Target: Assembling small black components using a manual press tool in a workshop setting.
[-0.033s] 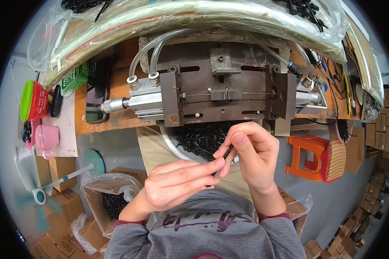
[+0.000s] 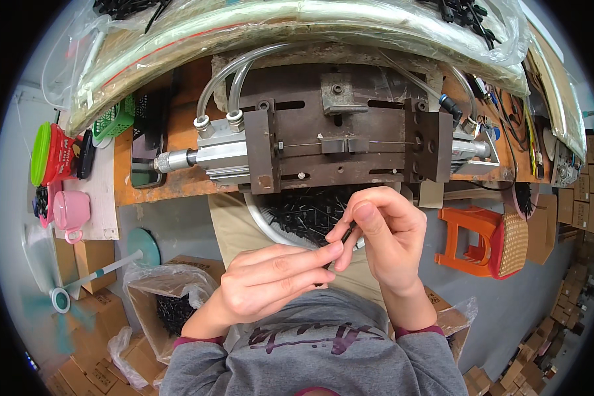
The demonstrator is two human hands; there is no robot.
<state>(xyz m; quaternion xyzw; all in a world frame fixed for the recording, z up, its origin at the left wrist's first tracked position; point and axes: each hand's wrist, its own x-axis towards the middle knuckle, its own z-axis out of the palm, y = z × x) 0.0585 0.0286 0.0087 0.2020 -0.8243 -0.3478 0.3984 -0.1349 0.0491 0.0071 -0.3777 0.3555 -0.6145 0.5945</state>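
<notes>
Above my lap, my left hand (image 2: 270, 280) and my right hand (image 2: 391, 237) meet at a slim black rod-like part (image 2: 350, 231). The thumb and fingers of my right hand pinch its upper end. My left fingers are pressed together around its lower stretch and hide much of it; a dark tip shows beneath them. Just beyond my hands, a white-rimmed container (image 2: 265, 228) holds many similar thin black pieces (image 2: 303, 214). Behind it, on the bench, stands a dark metal fixture (image 2: 303, 125) with a small two-piece block (image 2: 344, 145) at its centre.
Silver air cylinders (image 2: 224, 157) with clear hoses flank the fixture. An orange stool (image 2: 468, 241) stands to the right. On the left are a pink cup (image 2: 71, 210), a fan (image 2: 61, 300) and an open carton (image 2: 152, 297) of black parts. Plastic-wrapped material overhangs the bench (image 2: 178, 193).
</notes>
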